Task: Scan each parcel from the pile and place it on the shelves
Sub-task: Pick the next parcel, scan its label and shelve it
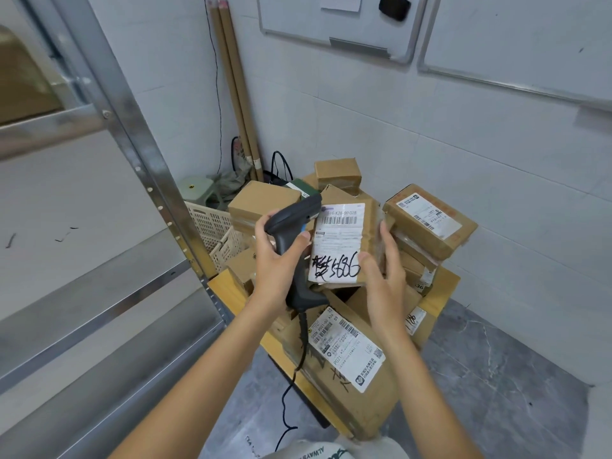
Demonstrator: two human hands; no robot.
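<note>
Cardboard parcel [344, 243] marked "5686" | right hand [384, 276] grips | left hand [278, 263] grips scanner [291, 233]

"5686" on held parcel's label [337, 243]

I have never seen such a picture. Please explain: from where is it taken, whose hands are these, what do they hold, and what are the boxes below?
The picture comes from a camera worn on a person's head, looking down at their own arms. The left hand grips a black barcode scanner with a cable hanging down. The right hand holds a small parcel with a white label and handwritten marks, turned toward the scanner. Below is the pile of parcels, brown cardboard boxes on a low yellow platform. The metal shelves stand at the left.
</note>
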